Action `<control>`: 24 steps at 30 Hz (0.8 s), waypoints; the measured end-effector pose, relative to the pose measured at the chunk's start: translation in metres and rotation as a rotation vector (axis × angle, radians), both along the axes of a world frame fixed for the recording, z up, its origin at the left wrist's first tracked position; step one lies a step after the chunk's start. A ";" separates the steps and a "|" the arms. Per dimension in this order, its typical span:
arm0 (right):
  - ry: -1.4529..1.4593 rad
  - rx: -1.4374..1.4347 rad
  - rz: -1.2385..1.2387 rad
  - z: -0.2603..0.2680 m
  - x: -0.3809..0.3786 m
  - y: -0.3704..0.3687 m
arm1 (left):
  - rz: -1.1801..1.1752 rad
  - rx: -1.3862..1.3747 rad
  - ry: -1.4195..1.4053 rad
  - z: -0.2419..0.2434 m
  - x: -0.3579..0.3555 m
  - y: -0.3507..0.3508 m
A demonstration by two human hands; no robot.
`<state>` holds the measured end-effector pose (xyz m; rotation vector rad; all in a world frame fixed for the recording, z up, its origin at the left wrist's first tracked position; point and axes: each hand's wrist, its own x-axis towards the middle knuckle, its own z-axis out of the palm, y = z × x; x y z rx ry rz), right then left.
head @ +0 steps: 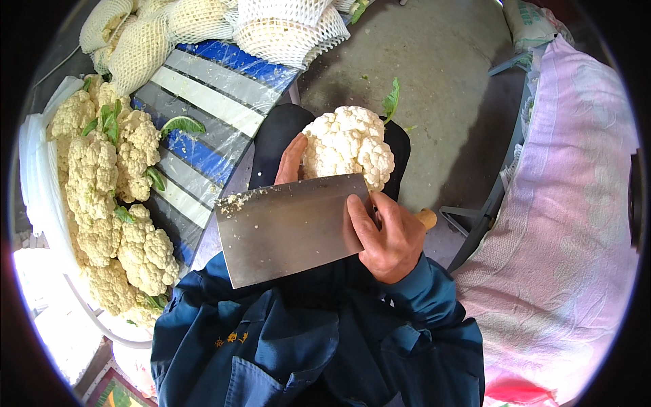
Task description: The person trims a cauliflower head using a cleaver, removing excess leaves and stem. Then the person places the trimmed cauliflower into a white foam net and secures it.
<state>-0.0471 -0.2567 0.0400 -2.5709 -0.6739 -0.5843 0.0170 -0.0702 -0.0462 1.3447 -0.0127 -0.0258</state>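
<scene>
A white cauliflower head [346, 142] is held above my knees. My left hand [291, 160] rests against its left side, fingers partly hidden behind the blade. With my right hand [389, 234] I grip a wide steel cleaver [290, 229] near its wooden handle [426, 219], index finger laid on the flat of the blade. The blade lies level across my lap, in front of the near side of the cauliflower, with white crumbs along its upper left corner. Whether its edge touches the cauliflower cannot be told. A green leaf [391, 100] sticks out beyond the head.
At left, a table with a striped, plastic-covered top [203, 96] bears a heap of bare cauliflowers [91, 173] in a clear bag [38, 168]. Net-wrapped cauliflowers [285, 35] sit at its far end. A pink cloth [554, 203] covers a metal-framed surface at right.
</scene>
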 end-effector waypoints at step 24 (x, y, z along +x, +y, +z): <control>0.005 -0.095 0.141 0.014 0.016 -0.012 | 0.154 0.156 -0.074 0.013 -0.013 -0.027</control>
